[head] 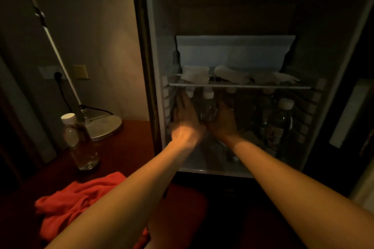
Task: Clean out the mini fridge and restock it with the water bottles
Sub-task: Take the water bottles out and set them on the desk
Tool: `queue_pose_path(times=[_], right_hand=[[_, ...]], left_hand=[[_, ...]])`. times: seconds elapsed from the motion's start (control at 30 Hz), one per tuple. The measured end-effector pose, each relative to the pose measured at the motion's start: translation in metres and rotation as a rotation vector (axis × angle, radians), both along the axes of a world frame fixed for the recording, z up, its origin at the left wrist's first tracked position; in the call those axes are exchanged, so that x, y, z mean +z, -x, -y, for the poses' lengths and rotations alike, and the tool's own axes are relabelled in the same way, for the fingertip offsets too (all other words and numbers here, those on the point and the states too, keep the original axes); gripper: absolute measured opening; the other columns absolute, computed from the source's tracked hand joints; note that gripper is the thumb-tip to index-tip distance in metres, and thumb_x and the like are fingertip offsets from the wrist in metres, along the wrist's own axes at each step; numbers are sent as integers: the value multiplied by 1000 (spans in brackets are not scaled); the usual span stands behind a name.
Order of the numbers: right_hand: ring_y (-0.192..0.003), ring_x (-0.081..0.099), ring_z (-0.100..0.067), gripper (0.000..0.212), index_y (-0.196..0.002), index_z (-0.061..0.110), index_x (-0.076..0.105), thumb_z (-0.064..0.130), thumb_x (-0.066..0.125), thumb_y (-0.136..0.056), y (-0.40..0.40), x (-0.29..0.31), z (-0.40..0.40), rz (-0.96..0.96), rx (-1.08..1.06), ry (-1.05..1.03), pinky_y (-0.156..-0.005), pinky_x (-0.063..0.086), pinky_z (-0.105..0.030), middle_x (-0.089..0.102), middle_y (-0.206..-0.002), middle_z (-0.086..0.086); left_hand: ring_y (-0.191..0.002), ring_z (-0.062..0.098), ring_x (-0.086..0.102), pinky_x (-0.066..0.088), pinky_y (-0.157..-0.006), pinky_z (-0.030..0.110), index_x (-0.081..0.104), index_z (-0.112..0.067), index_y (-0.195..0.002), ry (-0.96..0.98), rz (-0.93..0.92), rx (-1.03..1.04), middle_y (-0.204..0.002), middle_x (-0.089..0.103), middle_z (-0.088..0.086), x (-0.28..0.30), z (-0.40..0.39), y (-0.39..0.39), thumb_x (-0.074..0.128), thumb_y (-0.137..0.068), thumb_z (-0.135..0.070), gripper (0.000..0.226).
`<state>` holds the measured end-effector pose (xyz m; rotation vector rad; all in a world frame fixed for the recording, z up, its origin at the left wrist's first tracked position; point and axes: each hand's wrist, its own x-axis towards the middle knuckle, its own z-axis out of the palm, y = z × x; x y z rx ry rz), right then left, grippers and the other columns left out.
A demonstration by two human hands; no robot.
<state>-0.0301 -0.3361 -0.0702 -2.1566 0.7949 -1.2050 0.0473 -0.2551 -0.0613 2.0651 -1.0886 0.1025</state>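
Below the wire shelf [238,85] of an open mini fridge [153,50], two bare hands meet around one clear water bottle [207,107]. That bottle stands upright, its long axis vertical and its white cap pointing up toward the shelf. The left hand [185,121] lies against the bottle's left side with its fingers [182,101] stretched nearly straight, reaching up and back. The right hand [223,120] cups the bottle's right side with its fingers curved around it; the light is dim, so how firmly it grips is hard to tell.

Just past the left fingertips, a second capped bottle [190,92] stands against the fridge's left wall, mostly hidden. To the right of the right fingers, more bottles stand upright: one clear with a white cap [284,115] near the right wall, and what seem to be two or three more behind, shown mainly by their caps under the shelf. That makes perhaps five or six bottles in the lower compartment.

Above the fingers, three crumpled white paper towels [230,76] lie on the shelf, with a pale blue tray [234,52] behind them.

Well to the left of the left hand, outside the fridge, one more water bottle [80,141] stands upright on a dark red table [125,147]. A lamp base [105,127] sits behind it, and a red cloth [81,198] lies bunched nearer the viewer.
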Motion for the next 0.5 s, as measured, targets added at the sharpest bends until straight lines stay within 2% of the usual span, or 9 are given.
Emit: queue_pose_path(times=[0.1,0.2,0.23,0.33,0.37,0.43,0.5], right_hand=[[-125,49,-37,62,-130,3,53,21,78,-76,0,-3,6,-52,-23,13,-105,34,-36,55,-133,-21],[-116,57,-33,72,-124,10,55,49,69,-64,9,-5,8,9,-71,-52,-95,44,-35,61,-125,-16],[-114,59,-32,73,-123,12,56,51,66,-61,14,-6,7,35,-70,-64,-93,46,-35,63,-123,-14],[-113,60,-23,70,-126,18,57,36,77,-61,32,-8,9,68,-32,-107,-92,48,-29,65,-123,-7],[-113,60,-20,69,-126,19,58,29,81,-62,38,-7,9,57,-17,-111,-91,47,-26,65,-122,-6],[-111,59,-15,67,-124,16,60,23,85,-62,47,-4,8,13,0,-85,-87,45,-22,66,-122,-6],[-111,60,-16,68,-123,14,61,21,87,-60,54,0,5,-11,2,-65,-88,47,-24,65,-122,-6]], left_hand=[[-144,31,23,33,-105,56,-4,-25,-154,-26,0,33,-160,16,5,1,7,-2,67,-82,-31,101],[-144,29,24,35,-105,53,4,-23,-154,16,23,79,-157,23,7,2,11,-1,68,-83,-31,95],[-144,28,23,36,-105,51,8,-21,-154,6,30,99,-156,22,7,2,12,0,70,-83,-31,94],[-139,32,29,38,-105,45,32,-19,-146,14,54,148,-152,22,12,4,14,6,70,-83,-38,76],[-136,35,33,38,-106,46,35,-21,-145,16,55,152,-151,23,14,3,13,8,69,-83,-41,74],[-131,38,40,39,-105,46,30,-23,-148,17,12,105,-148,29,16,-1,8,10,70,-82,-40,78],[-128,34,47,43,-104,48,27,-28,-150,93,-87,-21,-144,43,13,-8,-5,12,67,-85,-38,77]])
